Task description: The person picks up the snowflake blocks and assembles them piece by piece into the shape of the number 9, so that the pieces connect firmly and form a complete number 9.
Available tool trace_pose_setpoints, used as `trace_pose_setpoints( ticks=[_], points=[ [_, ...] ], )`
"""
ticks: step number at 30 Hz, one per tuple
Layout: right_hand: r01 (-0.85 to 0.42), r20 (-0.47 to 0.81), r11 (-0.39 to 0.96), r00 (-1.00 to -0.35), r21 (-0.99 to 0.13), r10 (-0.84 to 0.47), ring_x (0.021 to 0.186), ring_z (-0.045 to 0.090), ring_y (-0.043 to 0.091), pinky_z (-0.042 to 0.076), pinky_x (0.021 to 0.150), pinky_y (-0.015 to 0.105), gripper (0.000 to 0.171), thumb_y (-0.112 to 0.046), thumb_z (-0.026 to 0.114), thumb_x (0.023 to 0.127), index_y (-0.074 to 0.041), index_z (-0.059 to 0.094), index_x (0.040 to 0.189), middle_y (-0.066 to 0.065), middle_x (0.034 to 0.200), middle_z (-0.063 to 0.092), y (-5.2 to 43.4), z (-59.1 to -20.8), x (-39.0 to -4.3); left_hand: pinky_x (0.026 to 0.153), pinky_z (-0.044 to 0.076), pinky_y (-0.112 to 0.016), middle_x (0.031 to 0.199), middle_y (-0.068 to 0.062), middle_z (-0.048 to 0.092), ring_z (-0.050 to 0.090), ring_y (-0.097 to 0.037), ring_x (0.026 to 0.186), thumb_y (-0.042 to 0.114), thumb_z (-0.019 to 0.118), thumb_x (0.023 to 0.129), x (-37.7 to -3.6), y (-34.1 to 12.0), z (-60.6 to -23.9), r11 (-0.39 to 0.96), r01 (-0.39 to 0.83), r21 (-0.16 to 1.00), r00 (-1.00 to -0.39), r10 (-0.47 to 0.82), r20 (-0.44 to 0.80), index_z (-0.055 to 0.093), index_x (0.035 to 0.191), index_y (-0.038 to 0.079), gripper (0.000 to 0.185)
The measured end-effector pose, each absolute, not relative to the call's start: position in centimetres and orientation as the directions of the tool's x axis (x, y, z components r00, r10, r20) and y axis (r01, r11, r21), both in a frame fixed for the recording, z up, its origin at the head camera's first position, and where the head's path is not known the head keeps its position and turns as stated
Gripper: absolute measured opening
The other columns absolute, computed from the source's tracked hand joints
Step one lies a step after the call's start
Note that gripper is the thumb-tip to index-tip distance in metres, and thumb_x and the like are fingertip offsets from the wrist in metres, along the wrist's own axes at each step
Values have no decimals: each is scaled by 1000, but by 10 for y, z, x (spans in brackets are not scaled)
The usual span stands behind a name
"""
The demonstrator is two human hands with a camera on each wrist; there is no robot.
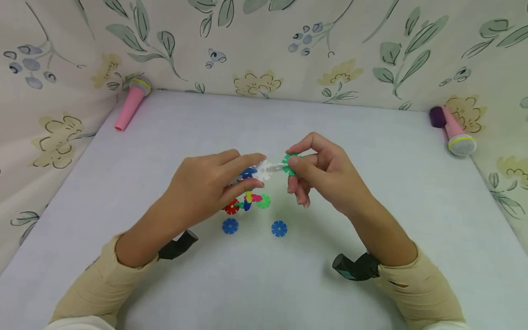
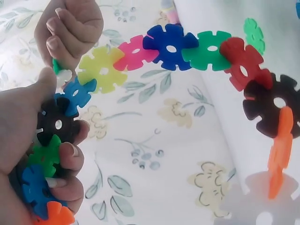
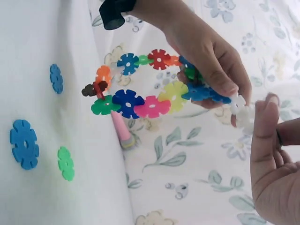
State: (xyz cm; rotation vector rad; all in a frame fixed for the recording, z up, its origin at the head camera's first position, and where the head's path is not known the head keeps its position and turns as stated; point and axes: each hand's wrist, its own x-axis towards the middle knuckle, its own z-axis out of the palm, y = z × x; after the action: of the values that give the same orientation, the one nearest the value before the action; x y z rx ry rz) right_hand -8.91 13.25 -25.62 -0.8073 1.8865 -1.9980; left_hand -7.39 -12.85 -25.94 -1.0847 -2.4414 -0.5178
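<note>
My left hand (image 1: 206,181) grips a looped chain of interlocking snowflake discs, its fingers curled round several of them. Below that hand the chain hangs in an arc, with yellow, pink, dark blue (image 2: 159,44), green, red (image 2: 239,70) and black discs (image 2: 255,105) slotted edge to edge. White discs (image 1: 263,171) stick out past the left fingertips. Between thumb and forefinger, my right hand (image 1: 326,172) pinches a green disc (image 1: 285,166) right at the outer white one. In the right wrist view, the right fingers mostly hide that green disc.
Two blue discs (image 1: 230,226) (image 1: 279,228) and a light green disc (image 1: 264,201) lie loose on the white table. A pink toy microphone (image 1: 132,103) lies at the back left, another pink microphone (image 1: 453,121) at the right edge. Flowered cloth (image 1: 255,55) rises behind.
</note>
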Motion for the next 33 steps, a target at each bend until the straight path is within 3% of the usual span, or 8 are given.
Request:
trace_pose_setpoints(
  ticks=[6, 9, 12, 16, 19, 23, 28, 33],
  points=[
    [-218, 203, -32, -832, -975, -516, 52, 59, 36, 53, 50, 38, 28, -24, 41, 109, -3, 51, 125, 24, 75, 64, 134, -263, -101, 56, 49, -26, 99, -2, 70, 60, -10, 70, 40, 72, 92, -76, -134, -255, 619, 728, 295, -674, 570, 469, 64, 133, 15, 49],
    [-291, 202, 94, -830, -952, -520, 55, 56, 33, 51, 49, 34, 23, -18, 46, 108, -2, 58, 119, 18, 77, 64, 132, -278, -113, 72, 56, -32, 116, -2, 70, 67, -13, 90, 36, 70, 95, -76, -137, -253, 592, 717, 368, -695, 561, 450, 63, 134, 14, 45],
    [-432, 136, 341, -762, -835, -633, 68, 60, 24, 52, 59, 28, 16, -7, 61, 99, -1, 66, 113, 8, 85, 66, 122, -300, -120, 89, 55, -40, 126, -1, 67, 66, -16, 110, 32, 66, 99, -75, -138, -252, 571, 703, 425, -712, 564, 418, 63, 134, 12, 41],
    [-599, -55, 559, -653, -574, -756, 86, 60, 15, 51, 73, 24, 28, -12, 71, 94, -7, 69, 121, 2, 98, 63, 104, -327, -118, 97, 50, -43, 132, 0, 64, 61, -17, 121, 32, 61, 101, -74, -136, -252, 562, 678, 474, -732, 574, 367, 61, 136, 12, 40],
    [-606, -143, 635, -660, -480, -738, 89, 58, 15, 51, 73, 24, 28, -14, 73, 92, -12, 69, 120, 2, 99, 59, 97, -336, -115, 99, 49, -42, 134, 0, 63, 59, -16, 123, 32, 59, 102, -74, -135, -252, 554, 672, 492, -736, 577, 354, 60, 137, 11, 41],
    [-548, -200, 690, -696, -472, -690, 89, 56, 15, 51, 76, 26, 24, -14, 79, 88, -12, 66, 108, 0, 94, 57, 100, -336, -118, 99, 49, -42, 133, -1, 63, 59, -15, 122, 32, 58, 103, -75, -134, -252, 546, 665, 509, -739, 579, 344, 59, 137, 10, 40],
    [-462, -149, 606, -703, -647, -695, 76, 58, 17, 50, 68, 30, 17, -11, 72, 94, -10, 56, 99, 1, 83, 59, 120, -319, -126, 93, 52, -39, 123, 0, 67, 64, -12, 107, 33, 57, 103, -76, -135, -253, 563, 648, 513, -753, 575, 320, 58, 138, 11, 41],
    [-468, 307, 194, -787, -862, -535, 61, 59, 24, 53, 54, 31, 12, 3, 59, 98, 3, 57, 110, 13, 77, 63, 141, -286, -126, 65, 51, -30, 84, 5, 62, 55, -8, 70, 33, 58, 103, -77, -136, -252, 582, 626, 519, -772, 558, 305, 55, 138, 12, 41]
  ],
)
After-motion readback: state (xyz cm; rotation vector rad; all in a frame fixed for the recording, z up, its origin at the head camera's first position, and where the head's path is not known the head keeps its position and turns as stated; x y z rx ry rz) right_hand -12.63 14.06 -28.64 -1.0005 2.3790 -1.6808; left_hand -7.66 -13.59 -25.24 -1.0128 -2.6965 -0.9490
